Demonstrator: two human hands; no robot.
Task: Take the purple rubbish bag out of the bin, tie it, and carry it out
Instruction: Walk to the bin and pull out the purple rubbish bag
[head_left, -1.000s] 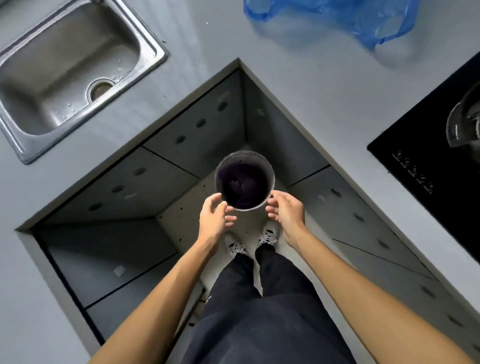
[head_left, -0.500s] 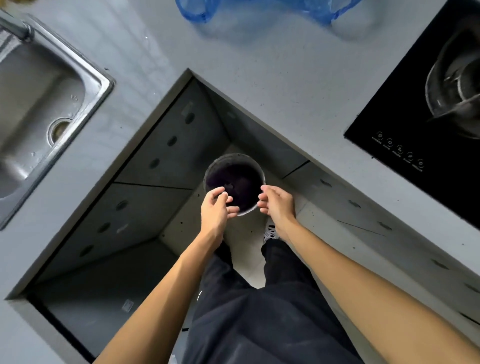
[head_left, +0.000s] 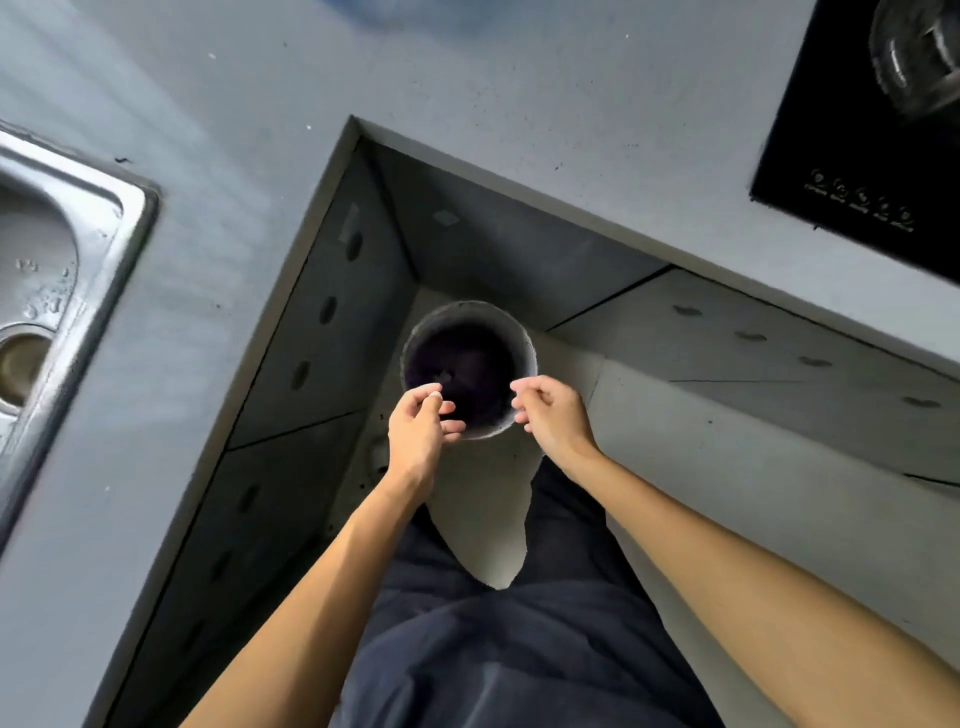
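Note:
A round grey bin (head_left: 464, 310) stands on the floor in the corner below the L-shaped counter. The purple rubbish bag (head_left: 467, 364) lines it and looks dark inside. My left hand (head_left: 421, 431) is at the bin's near-left edge, thumb and forefinger pinched together over the bag's edge. At the near-right rim, my right hand (head_left: 553, 415) has its fingers curled in a similar pinch. The bag's edge between the fingers is too dark to make out clearly.
A steel sink (head_left: 78, 249) is set in the grey counter (head_left: 519, 104) at left. A black hob (head_left: 857, 130) with a glass lid (head_left: 919, 57) sits at top right. Grey cabinet fronts (head_left: 322, 322) close in the corner. My dark-trousered legs (head_left: 493, 649) stand on the pale floor (head_left: 478, 519).
Both hands moved from the outside of the rim onto the bin's near edge, and the fingers closed into pinches. The view swung left and down, so the blue bag left the frame.

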